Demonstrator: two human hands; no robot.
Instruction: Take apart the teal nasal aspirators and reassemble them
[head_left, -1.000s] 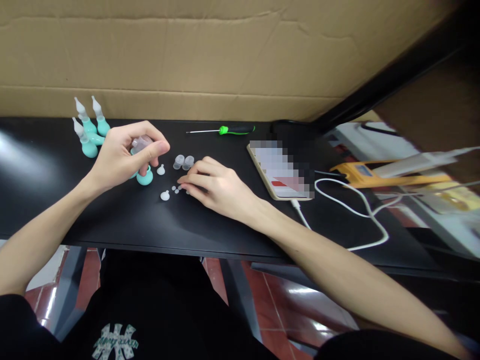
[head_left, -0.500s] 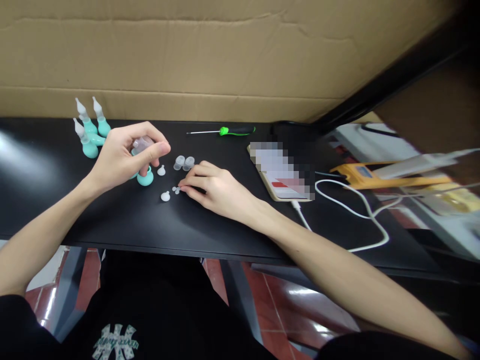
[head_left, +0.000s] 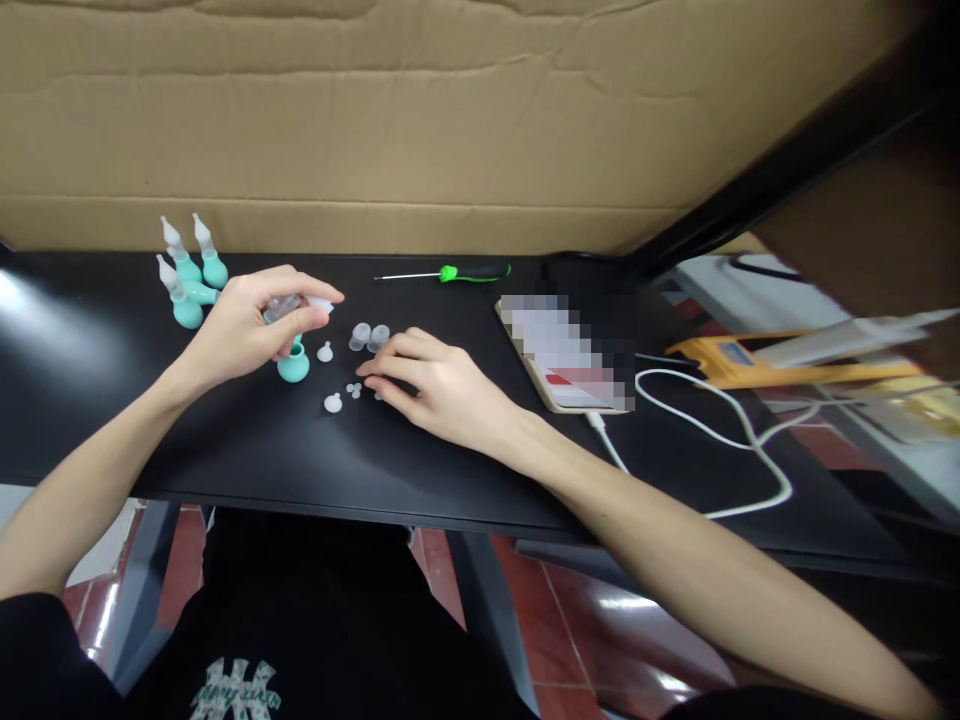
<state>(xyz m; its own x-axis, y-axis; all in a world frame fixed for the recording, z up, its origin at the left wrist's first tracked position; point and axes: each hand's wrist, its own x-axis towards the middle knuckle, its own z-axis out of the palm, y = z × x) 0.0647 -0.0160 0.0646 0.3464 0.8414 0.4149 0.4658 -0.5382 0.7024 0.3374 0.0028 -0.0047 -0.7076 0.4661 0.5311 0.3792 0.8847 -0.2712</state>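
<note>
My left hand [head_left: 274,315] is closed, pinching a white nozzle tip [head_left: 320,304] between thumb and forefinger. A clear plastic part [head_left: 283,305] also sits inside its curled fingers. Just below stands a teal rubber bulb [head_left: 293,364] with its mouth upward; another teal part is half hidden by the hand. My right hand [head_left: 420,375] hovers low over the table, thumb and forefinger apart, nothing visible between them. Near its fingertips lie several small translucent discs [head_left: 353,390]. Two white nozzle tips [head_left: 325,352] and two clear cylindrical parts [head_left: 361,337] lie close by.
Several assembled teal bulb aspirators [head_left: 187,305] with white tips are grouped at the back left. A green-and-black screwdriver [head_left: 472,273] lies at the back. To the right, a phone [head_left: 562,360] is plugged into a white cable [head_left: 780,495]. Cardboard [head_left: 360,130] walls the back edge.
The white nozzle tip now shows between my left thumb and forefinger. My right fingertips have parted and come away from the small discs. The view has tilted slightly upward.
</note>
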